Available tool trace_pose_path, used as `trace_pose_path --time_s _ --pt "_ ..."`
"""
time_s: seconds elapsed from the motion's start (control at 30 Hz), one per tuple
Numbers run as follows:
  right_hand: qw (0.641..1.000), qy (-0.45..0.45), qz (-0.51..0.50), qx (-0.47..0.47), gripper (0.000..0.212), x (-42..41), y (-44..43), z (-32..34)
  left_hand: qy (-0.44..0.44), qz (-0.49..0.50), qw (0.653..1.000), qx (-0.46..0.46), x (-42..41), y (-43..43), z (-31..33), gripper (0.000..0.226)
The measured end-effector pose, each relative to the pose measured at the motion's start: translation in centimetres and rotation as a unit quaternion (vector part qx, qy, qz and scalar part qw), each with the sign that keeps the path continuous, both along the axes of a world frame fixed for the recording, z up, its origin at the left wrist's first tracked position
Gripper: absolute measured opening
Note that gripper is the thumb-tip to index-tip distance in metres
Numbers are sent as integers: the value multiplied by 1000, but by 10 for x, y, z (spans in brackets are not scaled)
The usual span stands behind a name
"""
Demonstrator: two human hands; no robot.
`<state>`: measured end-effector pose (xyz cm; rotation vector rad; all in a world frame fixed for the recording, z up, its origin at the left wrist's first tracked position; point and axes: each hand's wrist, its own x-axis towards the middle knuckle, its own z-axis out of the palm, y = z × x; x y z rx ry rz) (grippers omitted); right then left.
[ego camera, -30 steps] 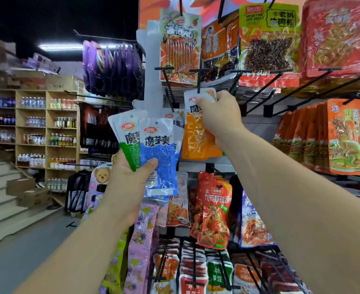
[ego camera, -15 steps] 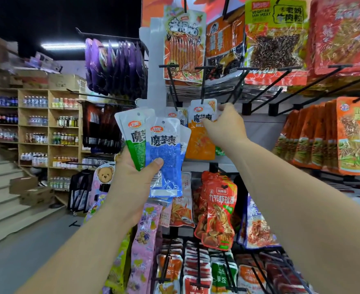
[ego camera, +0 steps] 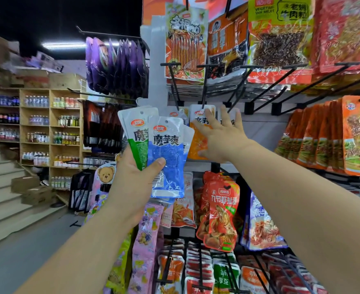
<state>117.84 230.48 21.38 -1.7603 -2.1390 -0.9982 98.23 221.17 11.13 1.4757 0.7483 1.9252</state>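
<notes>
My left hand (ego camera: 136,179) grips a fan of snack packets at chest height: a blue-and-white packet (ego camera: 168,158) in front and a green-and-white packet (ego camera: 137,134) behind it, thumb pressed on the blue one. An orange-and-white packet (ego camera: 199,134) hangs on a black peg hook (ego camera: 204,90) of the rack. My right hand (ego camera: 221,136) is spread with straight fingers just in front of that orange packet, holding nothing; whether it touches the packet is unclear.
The rack carries many hanging snack bags: orange bags (ego camera: 357,134) at right, a red shrimp-snack bag (ego camera: 221,211) below, purple bags (ego camera: 115,66) at upper left. Several empty black hooks jut toward me. Wooden shelves of bottles (ego camera: 37,128), steps (ego camera: 3,196) and cartons lie left.
My right hand has let go of the orange packet, which now hangs on the hook, and has opened its fingers. My left hand has kept its packets nearly still.
</notes>
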Motion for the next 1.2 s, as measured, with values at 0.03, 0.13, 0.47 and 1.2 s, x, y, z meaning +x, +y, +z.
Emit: trace_pose_path --time_s 0.03,0.13,0.47,1.2 --pt "1000 5 -6 -22 93 -1 2 1 3 0 1000 1 0 0 0 42" --pt "998 28 2 -65 88 -1 0 2 8 2 1000 1 0 -1 0 42" --pt "743 557 370 -18 57 -27 -94 -35 10 47 996 75 7 -20 15 46" --pt "622 644 425 -131 18 -26 -106 -75 -55 -25 998 13 12 -47 -2 36"
